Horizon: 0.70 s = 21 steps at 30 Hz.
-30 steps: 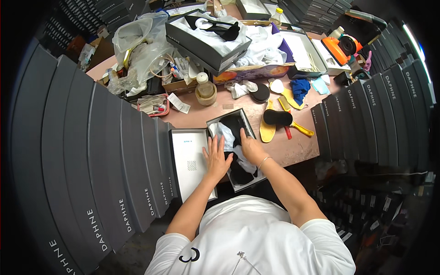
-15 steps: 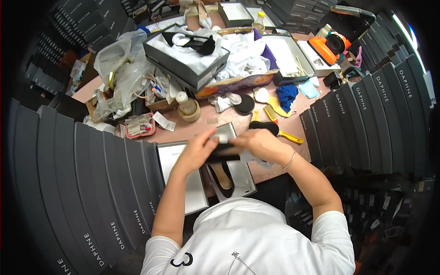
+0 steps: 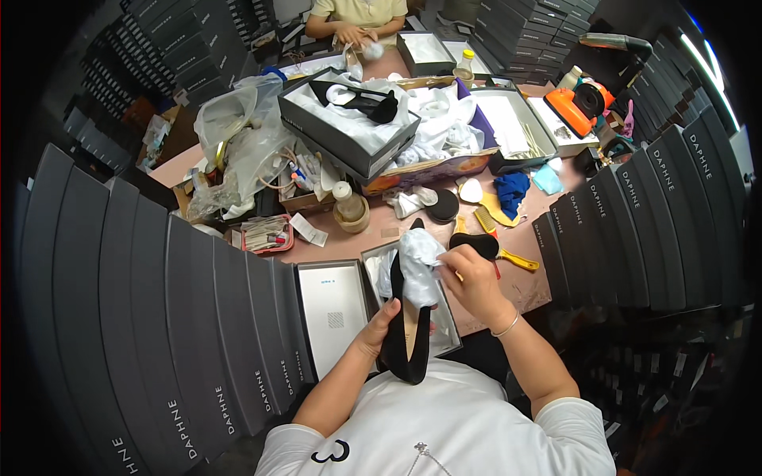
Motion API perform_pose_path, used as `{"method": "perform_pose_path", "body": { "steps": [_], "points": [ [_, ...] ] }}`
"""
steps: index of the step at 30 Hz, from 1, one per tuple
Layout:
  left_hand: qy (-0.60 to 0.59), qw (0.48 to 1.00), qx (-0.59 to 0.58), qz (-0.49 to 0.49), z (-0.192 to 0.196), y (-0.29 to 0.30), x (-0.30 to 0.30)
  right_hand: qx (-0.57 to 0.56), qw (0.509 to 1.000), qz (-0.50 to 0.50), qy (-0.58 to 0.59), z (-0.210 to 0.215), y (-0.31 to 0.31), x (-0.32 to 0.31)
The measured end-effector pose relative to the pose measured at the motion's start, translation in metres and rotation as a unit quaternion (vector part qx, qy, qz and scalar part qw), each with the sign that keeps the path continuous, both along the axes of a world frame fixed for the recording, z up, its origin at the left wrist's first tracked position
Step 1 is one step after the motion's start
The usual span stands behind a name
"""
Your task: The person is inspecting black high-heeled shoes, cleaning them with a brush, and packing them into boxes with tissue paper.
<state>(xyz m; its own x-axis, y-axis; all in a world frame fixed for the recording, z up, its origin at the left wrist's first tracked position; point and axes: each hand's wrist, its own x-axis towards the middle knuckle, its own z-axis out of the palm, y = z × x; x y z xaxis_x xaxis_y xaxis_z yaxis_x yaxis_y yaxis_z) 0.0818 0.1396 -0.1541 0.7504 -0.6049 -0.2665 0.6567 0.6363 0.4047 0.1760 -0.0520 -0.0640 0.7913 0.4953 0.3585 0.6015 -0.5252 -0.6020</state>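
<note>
My left hand point(image 3: 376, 332) is closed around the middle of a black flat shoe point(image 3: 409, 366), which is tilted with its heel toward me. Crumpled white tissue paper point(image 3: 421, 270) covers the shoe's front part. Thumb and fingers of my right hand point(image 3: 475, 284) pinch the right side of this paper. Beneath the shoe stands an open shoebox point(image 3: 446, 324) with a white inside, mostly hidden by my hands and the shoe. Its white-lined lid point(image 3: 324, 301) lies just to the left.
Tall stacks of dark shoeboxes point(image 3: 182, 317) point(image 3: 635, 238) flank me on both sides. Beyond lie a yellow-handled brush point(image 3: 520, 259), a blue cloth point(image 3: 512, 192), a bottle point(image 3: 348, 202) and another shoebox with black shoes point(image 3: 349, 135). Across the table a person's hands point(image 3: 355, 35) hold something white.
The black shoe is now held upright in view over the box, with tissue paper at its front. My hands have come nearer me and the view has shifted; the far person has appeared.
</note>
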Motion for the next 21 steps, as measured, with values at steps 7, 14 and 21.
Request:
{"method": "perform_pose_path", "body": {
  "steps": [7,14,21],
  "points": [
    [0.029,0.989,-0.147,0.012,-0.011,0.014,-0.038,0.331,0.852,-0.098,0.393,-0.025,0.009,0.012],
    [0.053,0.996,0.042,-0.049,-0.009,0.047,-0.047,-0.009,0.996,0.054,0.068,-0.021,0.010,0.027],
    [0.100,0.977,0.095,-0.161,-0.015,0.069,-0.060,0.086,0.991,-0.096,-0.044,-0.034,0.017,0.072]
  ]
}}
